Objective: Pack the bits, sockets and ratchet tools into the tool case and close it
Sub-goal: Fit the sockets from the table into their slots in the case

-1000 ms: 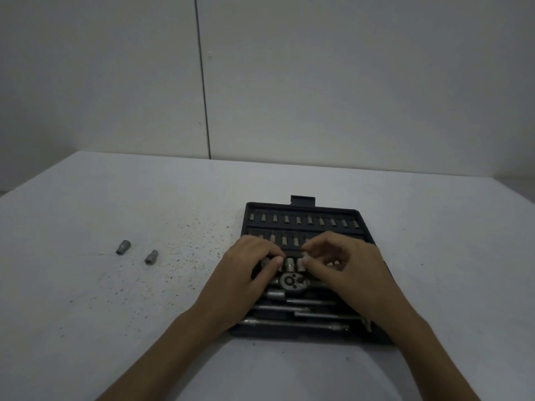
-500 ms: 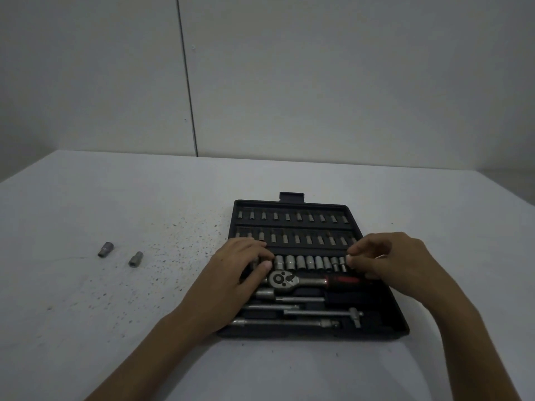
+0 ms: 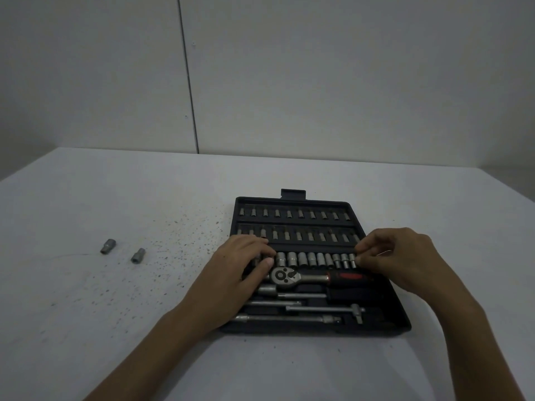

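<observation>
Two sockets [image 3: 121, 250] lie loose on the tabletop [image 3: 115, 314], well left of both grips. Left hand [image 3: 234, 270] and right hand [image 3: 396, 259], fingers curled, seat sockets in the case [image 3: 385, 316]; what each pinches, I cannot tell.

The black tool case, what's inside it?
Inside the black plastic tool case: two rows of small bits, a row of silver sockets, a red-handled ratchet and long metal bars. Both hands cover the socket row's ends, so those slots stay hidden.

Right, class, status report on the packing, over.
Both hands, left, right, at socket row. Tool case open. Two sockets loose on table.
</observation>
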The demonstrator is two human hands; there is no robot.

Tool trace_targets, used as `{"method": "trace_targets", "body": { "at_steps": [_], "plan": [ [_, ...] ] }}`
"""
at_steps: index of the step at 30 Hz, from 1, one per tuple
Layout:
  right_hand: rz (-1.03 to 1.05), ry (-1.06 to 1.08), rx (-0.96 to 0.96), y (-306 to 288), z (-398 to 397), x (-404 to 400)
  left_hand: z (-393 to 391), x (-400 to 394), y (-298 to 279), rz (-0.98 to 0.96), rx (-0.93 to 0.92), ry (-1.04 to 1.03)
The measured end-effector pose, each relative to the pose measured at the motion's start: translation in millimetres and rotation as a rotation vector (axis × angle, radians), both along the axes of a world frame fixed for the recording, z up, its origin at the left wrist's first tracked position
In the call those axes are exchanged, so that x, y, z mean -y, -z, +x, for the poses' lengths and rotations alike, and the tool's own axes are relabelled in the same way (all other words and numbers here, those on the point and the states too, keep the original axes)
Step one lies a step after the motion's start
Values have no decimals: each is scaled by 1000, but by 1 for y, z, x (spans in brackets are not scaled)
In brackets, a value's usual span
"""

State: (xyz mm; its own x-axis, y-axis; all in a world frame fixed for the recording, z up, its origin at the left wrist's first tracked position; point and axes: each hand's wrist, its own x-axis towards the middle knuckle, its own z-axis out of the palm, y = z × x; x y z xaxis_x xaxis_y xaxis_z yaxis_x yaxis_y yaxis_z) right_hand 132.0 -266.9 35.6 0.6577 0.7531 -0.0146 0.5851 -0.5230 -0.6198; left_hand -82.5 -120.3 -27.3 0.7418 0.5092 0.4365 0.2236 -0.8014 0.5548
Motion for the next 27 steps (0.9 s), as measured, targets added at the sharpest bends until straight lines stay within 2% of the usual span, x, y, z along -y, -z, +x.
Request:
{"method": "trace_targets", "body": {
  "at_steps": [27],
  "plan": [
    [-2,-72,134,6,-2,-1,-1,2,-3,5,-38,-1]
  ]
}}
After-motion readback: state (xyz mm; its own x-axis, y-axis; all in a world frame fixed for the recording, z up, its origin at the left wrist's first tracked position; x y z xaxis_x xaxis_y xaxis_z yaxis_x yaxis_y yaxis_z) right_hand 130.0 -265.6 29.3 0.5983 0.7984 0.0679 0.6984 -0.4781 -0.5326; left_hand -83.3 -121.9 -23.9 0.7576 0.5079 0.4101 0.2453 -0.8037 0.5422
